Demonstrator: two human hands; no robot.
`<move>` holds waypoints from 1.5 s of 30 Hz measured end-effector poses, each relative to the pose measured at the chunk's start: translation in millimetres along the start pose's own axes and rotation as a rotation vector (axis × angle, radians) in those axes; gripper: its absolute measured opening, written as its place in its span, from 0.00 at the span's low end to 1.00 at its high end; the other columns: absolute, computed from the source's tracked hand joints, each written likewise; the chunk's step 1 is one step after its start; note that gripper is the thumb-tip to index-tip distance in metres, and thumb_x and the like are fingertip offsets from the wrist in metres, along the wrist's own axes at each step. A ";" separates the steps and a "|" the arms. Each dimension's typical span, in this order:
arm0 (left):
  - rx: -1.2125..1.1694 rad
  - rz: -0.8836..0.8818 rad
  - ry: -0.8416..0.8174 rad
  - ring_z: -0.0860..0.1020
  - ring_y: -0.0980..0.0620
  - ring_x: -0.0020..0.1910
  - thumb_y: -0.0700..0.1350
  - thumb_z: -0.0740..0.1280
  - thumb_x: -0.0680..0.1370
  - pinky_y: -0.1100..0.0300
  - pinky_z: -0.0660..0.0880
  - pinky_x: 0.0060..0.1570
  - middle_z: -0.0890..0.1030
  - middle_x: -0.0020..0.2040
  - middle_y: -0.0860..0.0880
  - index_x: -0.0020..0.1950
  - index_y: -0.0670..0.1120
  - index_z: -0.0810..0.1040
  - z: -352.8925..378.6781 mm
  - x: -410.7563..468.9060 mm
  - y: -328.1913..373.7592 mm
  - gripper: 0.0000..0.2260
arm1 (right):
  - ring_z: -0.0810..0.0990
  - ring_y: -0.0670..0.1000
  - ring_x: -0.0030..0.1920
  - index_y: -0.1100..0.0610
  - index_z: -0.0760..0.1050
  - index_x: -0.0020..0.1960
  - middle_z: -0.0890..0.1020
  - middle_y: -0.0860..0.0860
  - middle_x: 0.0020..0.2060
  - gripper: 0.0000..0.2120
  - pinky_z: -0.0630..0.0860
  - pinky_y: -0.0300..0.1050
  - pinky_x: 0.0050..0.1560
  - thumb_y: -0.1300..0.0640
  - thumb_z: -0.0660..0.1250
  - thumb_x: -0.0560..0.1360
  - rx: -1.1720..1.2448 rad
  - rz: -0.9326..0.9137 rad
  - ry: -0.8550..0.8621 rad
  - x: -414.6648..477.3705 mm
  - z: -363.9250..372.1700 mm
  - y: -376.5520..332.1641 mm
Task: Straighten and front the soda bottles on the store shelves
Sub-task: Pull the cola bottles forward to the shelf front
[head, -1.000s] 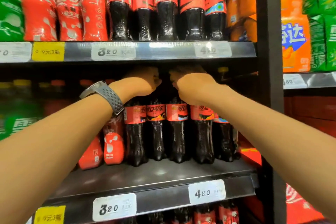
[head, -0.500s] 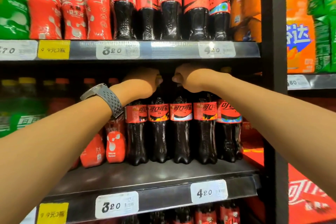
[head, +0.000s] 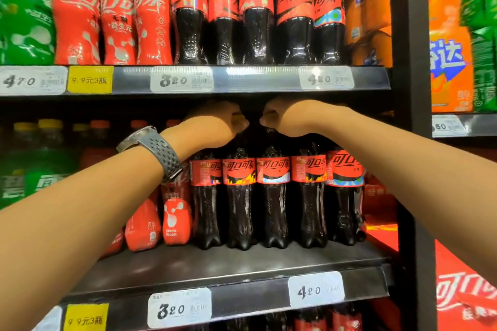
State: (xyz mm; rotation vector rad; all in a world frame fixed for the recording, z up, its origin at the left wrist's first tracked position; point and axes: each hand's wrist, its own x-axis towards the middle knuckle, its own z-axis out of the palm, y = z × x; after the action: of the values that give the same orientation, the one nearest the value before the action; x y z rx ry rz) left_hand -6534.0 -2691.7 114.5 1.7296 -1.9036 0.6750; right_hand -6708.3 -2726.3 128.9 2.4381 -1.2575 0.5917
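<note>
Working on the middle shelf [head: 242, 263], up at the bottle tops. Pinching a yellow cap [head: 238, 117] with the curled left grip [head: 215, 126]. Curling the right grip [head: 290, 118] tight just beside it, most likely round another bottle top, though hidden inside the fist. Right under both grips: a row of five dark soda bottles [head: 273, 209], standing up, side by side, set back from the front edge of the shelf. Lower down, left of the left grip: red bottles [head: 174, 212], leaning a bit.

To do this step well:

- Turn by the cap, slowly, and watch the red labels [head: 273, 170] below the grips.
- Stop with the big words facing straight out.
- Give more turn to the bottle farthest left under the left grip, with its words cut off at the side.
- Then slide each bottle toward the front edge, close to the price tags [head: 316, 290].
- Pull gently, to avoid tipping a tall thin bottle into the next one.
- Mind the upper shelf [head: 255, 80] just above both grips; very little room there for knuckles.
- Line up all five evenly, labels the same way.
</note>
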 end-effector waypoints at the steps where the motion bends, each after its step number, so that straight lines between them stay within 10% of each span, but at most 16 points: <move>1: -0.008 0.014 -0.002 0.77 0.45 0.53 0.55 0.58 0.80 0.51 0.75 0.56 0.79 0.57 0.46 0.62 0.49 0.76 0.2 -0.5 -1.6 0.16 | 0.74 0.55 0.51 0.55 0.70 0.65 0.75 0.53 0.54 0.21 0.70 0.47 0.49 0.43 0.56 0.80 0.004 0.013 -0.011 0.3 0.0 -0.9; 6: 0.019 0.018 0.058 0.75 0.42 0.58 0.48 0.56 0.82 0.55 0.71 0.57 0.77 0.63 0.43 0.67 0.46 0.73 -8.9 -5.7 -25.8 0.15 | 0.77 0.56 0.48 0.55 0.68 0.66 0.78 0.54 0.51 0.20 0.73 0.49 0.48 0.44 0.54 0.81 -0.011 -0.034 0.026 9.8 2.5 -24.4; 12: 0.188 -0.015 0.038 0.74 0.40 0.57 0.48 0.57 0.82 0.56 0.69 0.53 0.77 0.61 0.40 0.60 0.43 0.77 -16.8 -21.4 -70.3 0.14 | 0.69 0.58 0.67 0.55 0.60 0.73 0.68 0.55 0.70 0.22 0.67 0.48 0.61 0.48 0.53 0.82 0.047 -0.166 0.025 29.0 13.8 -74.0; 23: 0.144 -0.075 0.044 0.75 0.45 0.46 0.43 0.61 0.79 0.58 0.69 0.44 0.79 0.54 0.42 0.53 0.46 0.77 -16.1 -31.6 -98.8 0.07 | 0.78 0.57 0.45 0.59 0.78 0.53 0.81 0.56 0.47 0.12 0.74 0.47 0.45 0.53 0.62 0.77 0.058 -0.160 0.070 49.8 17.7 -100.5; 45: 0.080 -0.098 0.095 0.75 0.40 0.59 0.49 0.60 0.81 0.52 0.71 0.58 0.77 0.61 0.41 0.62 0.45 0.76 -22.3 -47.6 -96.9 0.13 | 0.70 0.51 0.31 0.55 0.67 0.34 0.71 0.52 0.31 0.21 0.61 0.43 0.30 0.41 0.60 0.78 0.090 -0.138 0.082 52.1 14.5 -96.0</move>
State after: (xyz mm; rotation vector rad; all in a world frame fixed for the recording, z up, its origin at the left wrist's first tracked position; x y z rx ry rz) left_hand -6432.9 -2648.9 104.9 1.7934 -1.7374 0.7912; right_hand -6598.7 -2715.7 132.9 2.5205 -1.0420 0.7155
